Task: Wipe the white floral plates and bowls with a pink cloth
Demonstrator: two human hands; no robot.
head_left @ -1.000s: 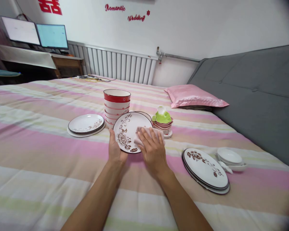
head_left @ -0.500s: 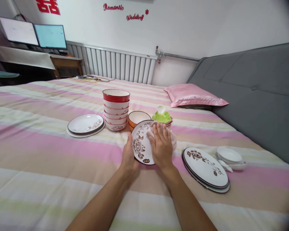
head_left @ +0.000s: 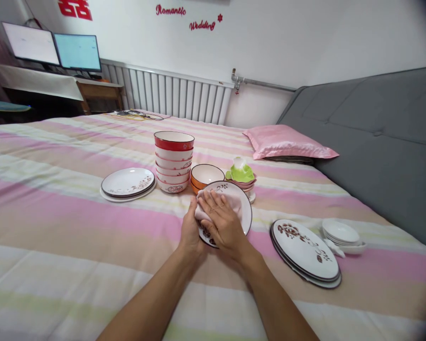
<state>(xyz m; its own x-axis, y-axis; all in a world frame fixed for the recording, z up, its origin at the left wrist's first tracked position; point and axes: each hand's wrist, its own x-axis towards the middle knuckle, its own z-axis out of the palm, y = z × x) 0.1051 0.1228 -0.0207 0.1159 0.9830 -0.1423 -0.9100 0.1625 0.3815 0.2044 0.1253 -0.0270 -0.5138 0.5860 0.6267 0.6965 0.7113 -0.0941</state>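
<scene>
My left hand [head_left: 190, 232] grips the left edge of a round white plate [head_left: 246, 215] with a dark rim and brown flower pattern, thumb on its face. The plate is tilted towards me above the bed. My right hand [head_left: 224, 226] lies over a pale pink cloth [head_left: 235, 203] and presses it onto the plate's left and middle part, hiding most of the pattern. Just behind the plate stand orange bowls [head_left: 208, 175] and a stack of red and white bowls [head_left: 173, 163].
On the striped bed [head_left: 74, 265], plates [head_left: 128, 182] are stacked at left, oval plates [head_left: 305, 248] at right beside small white dishes [head_left: 341, 232]. Green and pink leaf-shaped dishes [head_left: 241, 173] stand behind the plate. Further back lie a pink pillow [head_left: 289, 142] and cables [head_left: 138, 114].
My right hand has slid the cloth leftward across the plate, from its right edge to near my left thumb. The plate's right side is now uncovered. The view has shifted slightly.
</scene>
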